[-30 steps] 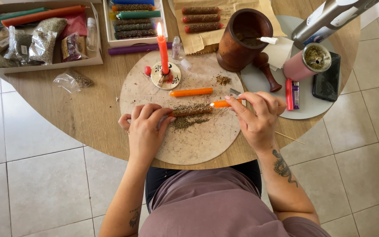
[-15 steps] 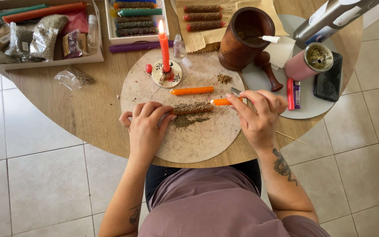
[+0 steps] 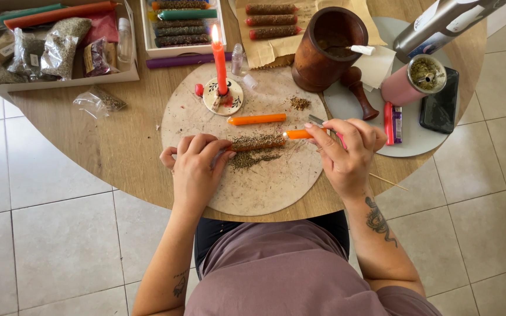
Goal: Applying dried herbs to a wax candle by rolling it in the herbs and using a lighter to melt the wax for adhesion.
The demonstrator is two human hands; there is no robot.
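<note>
Rolling: orange wax taper candle, herb-coated [image 3: 259,142], lies on round speckled board [image 3: 265,187]. Left hand [image 3: 197,164] presses its end, fingers curled; right hand [image 3: 344,146] grips bare tip. Judged step: coating; bare tip needs herbs.

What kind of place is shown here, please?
Probably a home craft table for decorating candles: a round wooden table on floor tiles, a lit red candle, a brown wooden mortar, and a herb-coated orange candle under both hands.
</note>
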